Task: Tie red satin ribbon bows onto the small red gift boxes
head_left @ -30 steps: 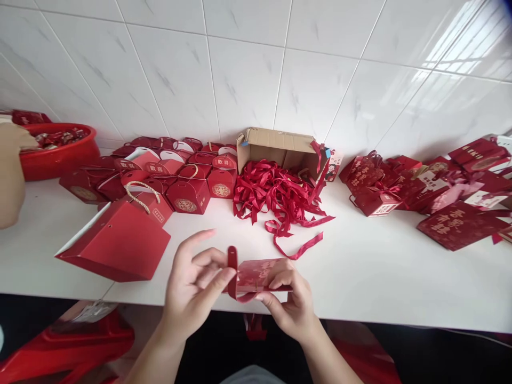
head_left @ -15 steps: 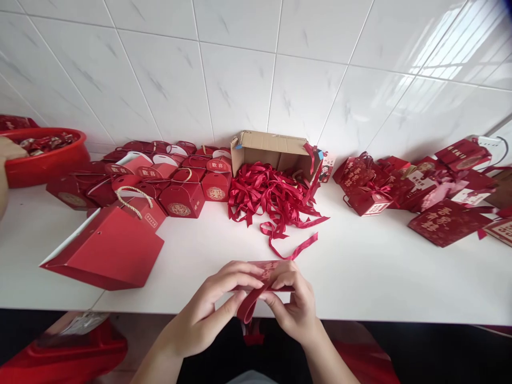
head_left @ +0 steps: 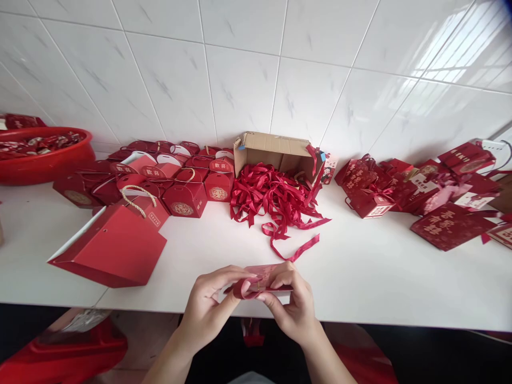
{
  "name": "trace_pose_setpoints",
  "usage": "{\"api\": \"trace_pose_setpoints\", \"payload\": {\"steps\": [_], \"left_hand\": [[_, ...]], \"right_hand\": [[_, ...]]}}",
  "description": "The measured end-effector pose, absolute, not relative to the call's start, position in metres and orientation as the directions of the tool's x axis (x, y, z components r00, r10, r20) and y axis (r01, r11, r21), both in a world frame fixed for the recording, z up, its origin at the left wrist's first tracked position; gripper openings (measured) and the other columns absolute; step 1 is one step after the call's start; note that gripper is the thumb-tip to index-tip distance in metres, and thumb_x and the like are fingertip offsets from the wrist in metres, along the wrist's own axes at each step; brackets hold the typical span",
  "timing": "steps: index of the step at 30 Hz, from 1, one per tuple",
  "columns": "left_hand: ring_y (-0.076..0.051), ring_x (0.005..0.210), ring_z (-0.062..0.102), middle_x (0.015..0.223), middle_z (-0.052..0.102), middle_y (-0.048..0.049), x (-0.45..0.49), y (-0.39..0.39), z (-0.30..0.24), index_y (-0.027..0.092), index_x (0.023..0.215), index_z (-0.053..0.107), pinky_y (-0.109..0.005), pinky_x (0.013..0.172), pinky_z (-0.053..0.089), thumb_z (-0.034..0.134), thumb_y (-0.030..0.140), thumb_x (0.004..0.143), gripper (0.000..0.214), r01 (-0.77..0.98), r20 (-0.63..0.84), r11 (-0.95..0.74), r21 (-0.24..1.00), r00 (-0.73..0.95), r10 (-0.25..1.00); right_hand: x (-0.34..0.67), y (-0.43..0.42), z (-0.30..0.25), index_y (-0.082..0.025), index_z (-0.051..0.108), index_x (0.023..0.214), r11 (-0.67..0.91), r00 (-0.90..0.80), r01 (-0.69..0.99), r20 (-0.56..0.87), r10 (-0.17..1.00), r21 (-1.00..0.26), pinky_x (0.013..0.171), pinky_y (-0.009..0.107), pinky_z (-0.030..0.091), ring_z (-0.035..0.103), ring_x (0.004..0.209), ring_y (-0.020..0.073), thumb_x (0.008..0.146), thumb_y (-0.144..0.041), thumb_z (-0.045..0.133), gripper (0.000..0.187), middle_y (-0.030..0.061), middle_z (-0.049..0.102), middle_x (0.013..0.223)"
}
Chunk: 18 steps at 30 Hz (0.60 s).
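Observation:
Close to the table's front edge, a small red gift box [head_left: 262,271] with pale lettering is between my two hands. A dark red strap [head_left: 245,291] curls across its near side. My left hand [head_left: 208,305] pinches the strap between thumb and fingers, at the box's left end. My right hand [head_left: 295,303] grips the right end of the box, its fingers curled over the top and its thumb below. My fingers hide much of the box. Just beyond it, a loose red ribbon [head_left: 306,248] trails from a heap of ribbons [head_left: 272,194].
Behind the heap, a cardboard box [head_left: 276,141] lies on its side against the tiled wall. Several red boxes [head_left: 184,200] stand left of it, with a larger red bag [head_left: 116,245] nearer me. A red basin [head_left: 44,165] is far left; more decorated boxes [head_left: 452,226] are at right.
The strap's loop, which hung down below the box, is now folded up against its near side. My left hand has shifted with it; my right hand keeps its grip. The view has shifted slightly.

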State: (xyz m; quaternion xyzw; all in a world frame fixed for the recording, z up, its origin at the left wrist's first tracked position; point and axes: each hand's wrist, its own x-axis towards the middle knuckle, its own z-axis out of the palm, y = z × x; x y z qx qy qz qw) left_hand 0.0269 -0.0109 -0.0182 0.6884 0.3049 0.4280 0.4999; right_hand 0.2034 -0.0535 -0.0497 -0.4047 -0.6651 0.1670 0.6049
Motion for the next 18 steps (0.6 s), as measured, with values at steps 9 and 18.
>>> {"api": "trace_pose_setpoints", "payload": {"steps": [9, 18], "left_hand": [[-0.023, 0.083, 0.070, 0.088, 0.072, -0.0088, 0.0273, -0.0119, -0.0196, 0.019, 0.092, 0.075, -0.032, 0.073, 0.056, 0.060, 0.028, 0.090, 0.017, -0.040, 0.199, -0.205, 0.978, 0.474, 0.858], [-0.019, 0.078, 0.062, 0.080, 0.067, -0.0062, 0.0238, -0.0080, -0.0200, 0.018, 0.083, 0.071, -0.028, 0.072, 0.049, 0.057, 0.031, 0.092, 0.021, -0.058, 0.165, -0.160, 0.985, 0.555, 0.815]], "right_hand": [[0.2017, -0.0536, -0.0504, -0.024, 0.049, 0.088, 0.600, 0.070, 0.311, 0.648, 0.759, -0.737, 0.065, 0.033, 0.045, 0.055, 0.070, 0.0171, 0.084, -0.020, 0.068, 0.021, 0.0019, 0.061, 0.078], [0.2007, -0.0546, -0.0523, -0.024, 0.049, 0.088, 0.587, 0.073, 0.251, 0.620, 0.782, -0.770, 0.066, 0.032, 0.046, 0.055, 0.070, 0.0168, 0.084, -0.019, 0.069, 0.021, 0.0019, 0.061, 0.079]]}}
